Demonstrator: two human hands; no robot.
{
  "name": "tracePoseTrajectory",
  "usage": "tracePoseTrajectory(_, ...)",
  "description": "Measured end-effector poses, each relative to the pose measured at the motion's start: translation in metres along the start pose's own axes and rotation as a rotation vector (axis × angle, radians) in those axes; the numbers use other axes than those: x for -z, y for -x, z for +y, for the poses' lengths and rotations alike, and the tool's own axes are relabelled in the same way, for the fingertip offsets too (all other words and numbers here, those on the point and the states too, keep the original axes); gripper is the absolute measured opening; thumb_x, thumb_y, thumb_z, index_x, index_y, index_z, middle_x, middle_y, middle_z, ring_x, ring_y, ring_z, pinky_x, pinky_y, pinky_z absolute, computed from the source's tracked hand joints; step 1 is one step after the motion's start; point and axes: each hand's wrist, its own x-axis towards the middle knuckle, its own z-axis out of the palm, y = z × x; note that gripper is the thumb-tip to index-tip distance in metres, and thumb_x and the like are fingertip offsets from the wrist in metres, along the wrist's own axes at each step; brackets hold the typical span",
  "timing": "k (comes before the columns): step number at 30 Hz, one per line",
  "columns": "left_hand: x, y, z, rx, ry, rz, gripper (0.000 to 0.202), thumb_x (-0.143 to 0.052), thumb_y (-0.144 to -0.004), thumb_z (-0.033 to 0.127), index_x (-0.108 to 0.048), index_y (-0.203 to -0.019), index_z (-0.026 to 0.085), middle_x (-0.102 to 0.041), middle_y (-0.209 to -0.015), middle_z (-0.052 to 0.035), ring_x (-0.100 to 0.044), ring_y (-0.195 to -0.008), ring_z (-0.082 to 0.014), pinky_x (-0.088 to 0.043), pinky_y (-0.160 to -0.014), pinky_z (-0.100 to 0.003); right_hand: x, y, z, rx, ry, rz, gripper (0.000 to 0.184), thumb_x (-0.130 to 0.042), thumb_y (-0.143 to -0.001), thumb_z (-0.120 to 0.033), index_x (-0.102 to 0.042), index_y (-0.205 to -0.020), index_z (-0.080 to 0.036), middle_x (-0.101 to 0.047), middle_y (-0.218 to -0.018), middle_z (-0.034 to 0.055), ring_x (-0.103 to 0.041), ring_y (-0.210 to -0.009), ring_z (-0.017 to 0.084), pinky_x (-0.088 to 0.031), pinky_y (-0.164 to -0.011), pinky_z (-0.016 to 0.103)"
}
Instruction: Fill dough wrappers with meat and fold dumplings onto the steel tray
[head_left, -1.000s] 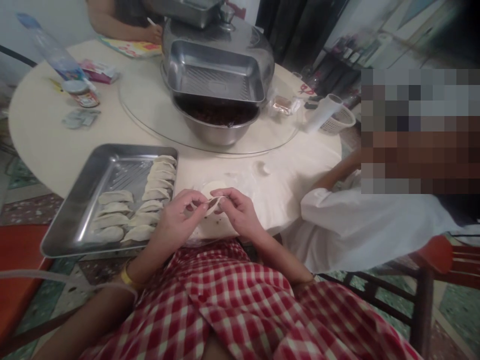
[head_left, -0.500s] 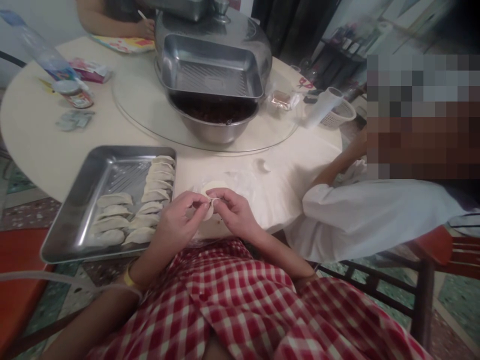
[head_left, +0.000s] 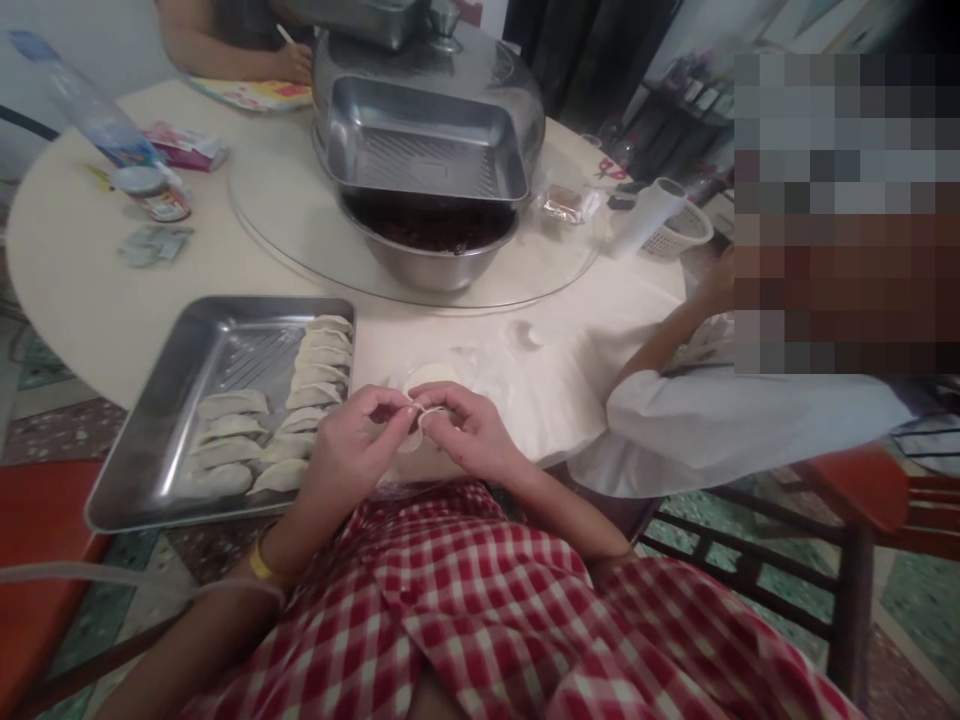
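Observation:
Between my fingertips is a dumpling (head_left: 410,438) of pale dough, partly hidden by my fingers. My left hand (head_left: 364,437) pinches its edge from the left, and my right hand (head_left: 472,428) pinches it from the right, with the fingertips of both almost touching. Just beyond lies a round dumpling wrapper (head_left: 433,377) on the floured tabletop. To the left, a metal tray (head_left: 161,400) holds several folded dumplings (head_left: 232,427) in two rows; my left wrist is close to its right edge.
A metal bowl (head_left: 442,265) with dark filling stands on the glass turntable (head_left: 292,240), an empty metal pan (head_left: 427,140) resting over it. A jar (head_left: 154,193) and a plastic bottle (head_left: 97,115) stand at left. At right, a person's white sleeve (head_left: 720,425) borders the table.
My fingers have shifted slightly along the dough edge, still pinching. The camera view has moved a little, and the person at right has shifted slightly.

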Motion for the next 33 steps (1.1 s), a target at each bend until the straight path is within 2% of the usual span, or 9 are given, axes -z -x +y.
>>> tracePoseTrajectory(5,0.0,0.0,0.001,0.088,0.145,-0.057,0.022,-0.056,-0.083,0.042,-0.066,-0.084,0.022,-0.069,-0.08,-0.0007,-0.062,-0.073,-0.0173,-0.052,-0.072,-0.03,-0.003,-0.004,0.001,-0.012,-0.03,0.064,0.013,-0.061,-0.083,-0.033,-0.066,-0.084,-0.021,-0.071,-0.107,0.0062,-0.067,-0.099,0.019,-0.056,-0.087,0.036)
tracePoseTrajectory(10,-0.003,0.005,0.007,-0.002,0.029,-0.031,0.026,-0.064,-0.077,0.039,-0.064,-0.096,0.022,-0.068,-0.091,-0.0021,-0.062,-0.081,-0.0188,-0.051,-0.08,-0.033,-0.005,-0.007,0.003,-0.047,-0.026,0.109,0.012,-0.059,-0.082,-0.03,-0.066,-0.083,-0.021,-0.072,-0.101,0.0047,-0.067,-0.093,0.017,-0.054,-0.088,0.036)
tracePoseTrajectory(12,-0.004,0.005,0.006,-0.023,-0.012,-0.013,0.023,-0.063,-0.077,0.037,-0.063,-0.095,0.022,-0.068,-0.09,-0.0019,-0.062,-0.081,-0.0189,-0.051,-0.081,-0.033,-0.005,-0.007,0.002,-0.037,-0.029,0.108,0.012,-0.058,-0.082,-0.03,-0.066,-0.082,-0.021,-0.071,-0.101,0.0042,-0.067,-0.093,0.017,-0.054,-0.087,0.034)
tracePoseTrajectory(15,-0.004,0.002,0.002,0.022,0.049,-0.017,0.016,-0.058,-0.081,0.036,-0.064,-0.089,0.023,-0.067,-0.082,0.0,-0.061,-0.074,-0.0168,-0.051,-0.075,-0.03,-0.003,-0.004,-0.001,0.011,-0.031,0.08,0.013,-0.058,-0.083,-0.031,-0.067,-0.083,-0.022,-0.071,-0.105,0.0054,-0.067,-0.097,0.018,-0.055,-0.085,0.034)
tracePoseTrajectory(19,-0.002,-0.001,0.0,0.072,0.123,-0.01,0.014,-0.059,-0.081,0.036,-0.064,-0.085,0.023,-0.067,-0.076,0.0022,-0.06,-0.069,-0.0151,-0.05,-0.069,-0.028,-0.001,0.002,-0.005,0.038,-0.017,0.036,0.014,-0.058,-0.085,-0.028,-0.069,-0.093,-0.024,-0.072,-0.109,0.0061,-0.068,-0.098,0.02,-0.056,-0.085,0.036)
tracePoseTrajectory(23,-0.003,-0.001,0.002,0.061,0.115,0.003,0.014,-0.059,-0.081,0.035,-0.065,-0.085,0.023,-0.068,-0.078,0.0015,-0.061,-0.071,-0.0157,-0.051,-0.071,-0.028,-0.002,0.003,-0.004,0.008,-0.009,0.036,0.026,-0.066,-0.082,-0.035,-0.069,-0.107,-0.026,-0.073,-0.108,0.0034,-0.069,-0.094,0.018,-0.057,-0.088,0.036)
tracePoseTrajectory(26,-0.002,0.002,0.003,0.065,0.131,-0.011,0.017,-0.058,-0.082,0.037,-0.066,-0.085,0.022,-0.07,-0.08,0.0003,-0.063,-0.073,-0.0167,-0.052,-0.073,-0.029,-0.002,0.002,0.0,0.081,-0.035,0.046,0.018,-0.066,-0.083,-0.036,-0.073,-0.098,-0.027,-0.074,-0.11,0.0027,-0.068,-0.105,0.019,-0.053,-0.098,0.038)
tracePoseTrajectory(30,0.001,0.005,0.003,0.073,0.147,-0.042,0.022,-0.057,-0.083,0.04,-0.069,-0.088,0.023,-0.073,-0.088,-0.0022,-0.065,-0.081,-0.0191,-0.053,-0.078,-0.032,-0.001,0.001,0.003,0.069,-0.049,0.074,0.015,-0.063,-0.086,-0.037,-0.075,-0.088,-0.028,-0.075,-0.108,0.003,-0.069,-0.103,0.019,-0.055,-0.096,0.039)
tracePoseTrajectory(33,0.004,0.007,0.004,0.156,0.211,-0.039,0.025,-0.059,-0.081,0.042,-0.07,-0.091,0.021,-0.074,-0.087,-0.0035,-0.066,-0.08,-0.0199,-0.054,-0.075,-0.032,0.001,0.001,0.001,0.076,-0.016,0.11,0.017,-0.063,-0.085,-0.039,-0.075,-0.084,-0.027,-0.075,-0.105,0.0031,-0.069,-0.104,0.018,-0.055,-0.095,0.038)
